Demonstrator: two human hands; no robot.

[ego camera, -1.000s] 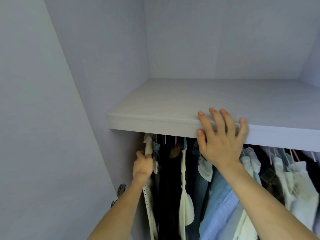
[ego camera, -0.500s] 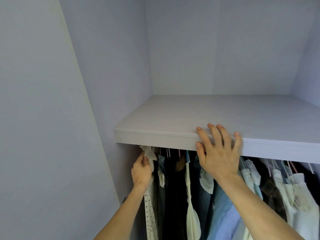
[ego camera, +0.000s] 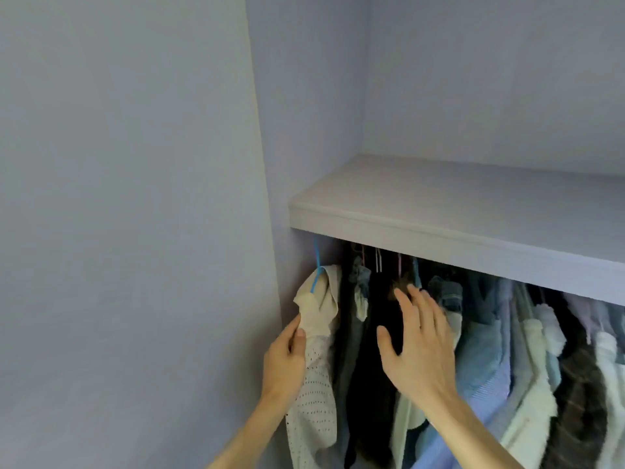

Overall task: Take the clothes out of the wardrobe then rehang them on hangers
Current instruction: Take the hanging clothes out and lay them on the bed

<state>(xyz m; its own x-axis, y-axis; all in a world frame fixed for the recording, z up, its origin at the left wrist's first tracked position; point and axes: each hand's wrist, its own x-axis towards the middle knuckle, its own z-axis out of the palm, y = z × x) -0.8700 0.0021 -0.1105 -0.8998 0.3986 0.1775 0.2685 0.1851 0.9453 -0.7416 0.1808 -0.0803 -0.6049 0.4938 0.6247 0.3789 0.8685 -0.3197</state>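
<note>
Pinching the beige top point(ego camera: 319, 302) at its shoulder, the left hand point(ego camera: 285, 362) has thumb and fingers clamped on the cloth. The top hangs leftmost under the shelf point(ego camera: 439, 228) on a blue hanger point(ego camera: 316, 265), whose hook is hidden. The right hand point(ego camera: 419, 346) is spread, fingers straight and apart, at the dark garment point(ego camera: 382, 333) next along; contact cannot be confirmed. Recommended: press the neighbours aside with the right, lift the hanger by its neck rather than drag the cloth, and clear the hook before drawing out.

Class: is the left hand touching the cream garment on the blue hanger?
Touching. Head view shows the left hand pinching the cream garment below its shoulder.
</note>
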